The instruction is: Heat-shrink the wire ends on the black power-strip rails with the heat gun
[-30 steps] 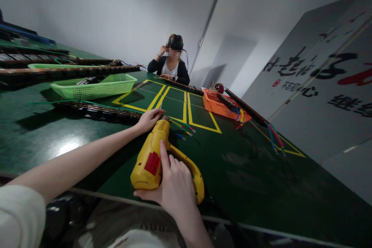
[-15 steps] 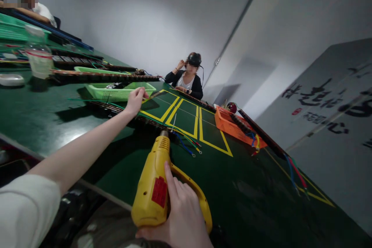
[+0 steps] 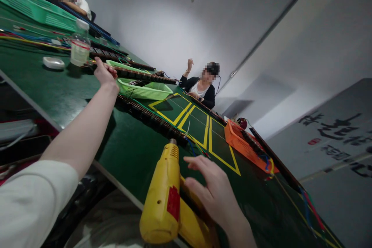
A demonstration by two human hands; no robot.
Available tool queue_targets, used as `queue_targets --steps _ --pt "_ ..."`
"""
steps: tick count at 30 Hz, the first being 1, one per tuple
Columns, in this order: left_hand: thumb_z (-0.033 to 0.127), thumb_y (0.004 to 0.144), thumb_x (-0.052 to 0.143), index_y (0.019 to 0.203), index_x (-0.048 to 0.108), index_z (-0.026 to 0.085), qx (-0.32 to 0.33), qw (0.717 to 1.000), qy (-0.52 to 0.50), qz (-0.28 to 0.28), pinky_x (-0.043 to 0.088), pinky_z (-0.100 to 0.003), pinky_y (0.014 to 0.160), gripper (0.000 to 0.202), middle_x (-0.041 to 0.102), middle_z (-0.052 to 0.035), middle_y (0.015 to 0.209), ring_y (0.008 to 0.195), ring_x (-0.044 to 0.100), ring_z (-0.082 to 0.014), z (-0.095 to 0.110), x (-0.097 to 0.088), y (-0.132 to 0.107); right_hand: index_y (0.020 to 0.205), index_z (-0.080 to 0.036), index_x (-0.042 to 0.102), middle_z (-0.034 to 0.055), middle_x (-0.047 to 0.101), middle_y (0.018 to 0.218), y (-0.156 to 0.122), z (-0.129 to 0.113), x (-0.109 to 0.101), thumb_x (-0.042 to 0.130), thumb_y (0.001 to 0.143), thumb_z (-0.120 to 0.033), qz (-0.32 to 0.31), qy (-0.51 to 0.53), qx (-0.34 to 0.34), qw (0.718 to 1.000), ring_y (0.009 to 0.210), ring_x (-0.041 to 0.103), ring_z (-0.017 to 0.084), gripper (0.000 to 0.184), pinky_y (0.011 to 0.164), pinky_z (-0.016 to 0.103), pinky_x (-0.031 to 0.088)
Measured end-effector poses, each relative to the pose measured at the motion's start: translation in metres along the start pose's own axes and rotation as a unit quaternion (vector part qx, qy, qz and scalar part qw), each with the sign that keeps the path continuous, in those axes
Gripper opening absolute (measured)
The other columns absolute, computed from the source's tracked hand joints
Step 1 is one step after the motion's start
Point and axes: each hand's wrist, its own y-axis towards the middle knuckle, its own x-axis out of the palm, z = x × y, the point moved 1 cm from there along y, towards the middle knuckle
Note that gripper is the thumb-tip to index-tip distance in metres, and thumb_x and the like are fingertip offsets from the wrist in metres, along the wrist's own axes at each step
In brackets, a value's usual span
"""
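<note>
A yellow heat gun (image 3: 159,197) with a red label stands at the table's near edge, its nozzle pointing away from me. My right hand (image 3: 213,186) is just right of it, fingers apart and holding nothing. Farther off on the left, my left hand (image 3: 106,73) has its fingers curled, over the near end of a dark wired strip (image 3: 145,74) lying across a light green basket (image 3: 142,91). What those fingers grip, if anything, is hidden. Another long dark strip (image 3: 151,120) lies beyond the nozzle, with coloured leads (image 3: 197,146) at its right end.
Yellow tape frames (image 3: 207,131) mark the green table. An orange basket (image 3: 241,139) with wired parts sits at right. At left are a plastic bottle (image 3: 80,44), a white dish (image 3: 54,63) and a green basket (image 3: 31,6). Two people (image 3: 203,85) sit across the table.
My right hand has let go of the heat gun and opened beside it. My left hand has moved left, to the strip on the basket. The view has shifted and tilted.
</note>
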Motion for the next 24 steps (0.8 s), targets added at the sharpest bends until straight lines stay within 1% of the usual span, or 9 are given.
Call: queue_targets --steps 1,3,5,8,11,14,17,19,24 --pt "0.043 0.098 -0.003 0.067 0.014 0.021 -0.030 0.999 -0.008 0.025 0.024 -0.012 0.044 0.042 0.024 0.0063 0.056 0.045 0.029 -0.0020 -0.001 -0.004 0.002 0.115 -0.027 0.053 -0.0009 0.059 0.099 0.015 0.007 -0.001 0.037 0.093 -0.047 0.007 -0.011 0.000 1.000 0.093 0.055 0.013 0.034 0.081 0.028 0.042" --pt "0.043 0.099 0.001 0.066 0.016 0.020 -0.080 0.994 -0.016 0.075 0.025 -0.012 0.045 0.043 0.025 0.0064 0.055 0.045 0.030 -0.0019 -0.003 -0.009 0.002 0.117 -0.021 0.051 0.0028 0.057 0.104 0.048 0.027 0.006 0.038 0.094 -0.040 0.010 -0.042 -0.006 0.999 0.101 0.053 0.016 0.033 0.089 0.034 0.041" --pt "0.036 0.100 0.004 0.065 0.021 0.019 -0.059 0.995 -0.002 0.075 0.027 -0.012 0.049 0.043 0.025 0.0065 0.053 0.045 0.032 -0.0014 -0.007 -0.007 -0.001 0.123 -0.017 0.047 0.0071 0.054 0.115 0.078 0.050 0.023 0.048 0.090 -0.037 0.001 -0.074 -0.011 0.997 0.109 0.050 0.021 0.039 0.093 0.044 0.040" --pt "0.028 0.101 0.010 0.061 0.030 0.016 -0.029 0.996 0.054 0.072 0.029 -0.013 0.050 0.046 0.031 0.0062 0.048 0.044 0.034 -0.0017 -0.017 -0.003 -0.011 0.125 -0.018 0.046 0.0091 0.047 0.127 0.113 0.084 0.049 0.056 0.085 -0.040 -0.043 -0.101 -0.027 0.994 0.113 0.049 0.024 0.046 0.093 0.047 0.042" --pt "0.024 0.100 0.022 0.055 0.037 0.014 -0.001 0.993 0.087 0.078 0.029 -0.017 0.045 0.048 0.037 0.0046 0.044 0.040 0.035 -0.0045 -0.027 -0.002 -0.018 0.119 -0.017 0.050 0.0079 0.053 0.119 0.132 0.106 0.063 0.054 0.086 -0.041 -0.082 -0.118 -0.024 0.989 0.103 0.054 0.020 0.041 0.086 0.042 0.047" --pt "0.022 0.098 0.026 0.050 0.038 0.015 0.020 0.992 0.084 0.090 0.029 -0.021 0.043 0.050 0.038 0.0037 0.041 0.037 0.036 -0.0067 -0.031 -0.003 -0.018 0.112 -0.016 0.054 0.0055 0.058 0.106 0.140 0.117 0.065 0.052 0.087 -0.044 -0.107 -0.139 -0.009 0.984 0.090 0.058 0.016 0.037 0.077 0.036 0.050" --pt "0.023 0.098 0.024 0.047 0.037 0.016 0.020 0.990 0.086 0.107 0.028 -0.022 0.042 0.053 0.036 0.0039 0.039 0.034 0.035 -0.0068 -0.030 -0.002 -0.017 0.110 -0.016 0.054 0.0046 0.059 0.102 0.137 0.125 0.053 0.050 0.088 -0.045 -0.101 -0.173 0.000 0.980 0.085 0.058 0.014 0.037 0.074 0.033 0.051" --pt "0.023 0.098 0.023 0.047 0.036 0.016 0.013 0.990 0.087 0.113 0.028 -0.021 0.042 0.054 0.034 0.0042 0.038 0.034 0.034 -0.0068 -0.027 -0.001 -0.018 0.111 -0.016 0.053 0.0052 0.058 0.104 0.131 0.130 0.034 0.050 0.088 -0.045 -0.080 -0.206 0.000 0.975 0.088 0.057 0.015 0.037 0.075 0.034 0.050" --pt "0.022 0.098 0.025 0.048 0.036 0.016 -0.001 0.990 0.090 0.109 0.029 -0.021 0.043 0.052 0.035 0.0042 0.039 0.035 0.035 -0.0065 -0.023 0.001 -0.021 0.114 -0.018 0.051 0.0077 0.051 0.117 0.105 0.146 -0.044 0.051 0.087 -0.045 -0.010 -0.327 0.005 0.945 0.105 0.051 0.021 0.039 0.087 0.042 0.045"
